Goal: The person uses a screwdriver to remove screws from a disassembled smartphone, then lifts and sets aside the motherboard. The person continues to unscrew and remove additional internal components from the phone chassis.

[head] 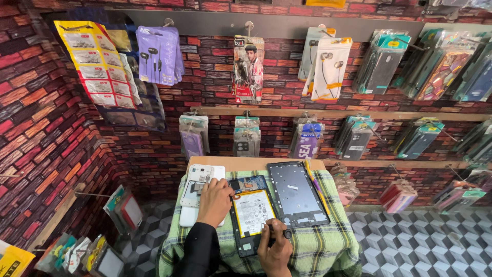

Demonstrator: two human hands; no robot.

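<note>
Resting on a small surface (328,246) draped in a green and yellow checked cloth, an opened tablet (249,214) lies face down with its white battery (252,210) and blue circuit board exposed. The left hand (214,202), coming out of a dark sleeve, lies flat across the tablet's left edge; its fingers (224,185) are held loosely together and point toward the top corner of the board, pinching nothing that can be seen. The right hand (274,251) sits at the tablet's lower edge, its fingers curled and pinching a thin dark tool (279,232) that lies over the lower right corner of the battery. Just beside the tablet on the right lies its removed dark back frame (297,195), with a slim yellow tool (316,187) along the frame's far side. On the left, partly under the left hand, rests a white phone shell (197,192). Behind, packaged earphones and phone cases hang on hooks across a brick-patterned wall (46,128).
</note>
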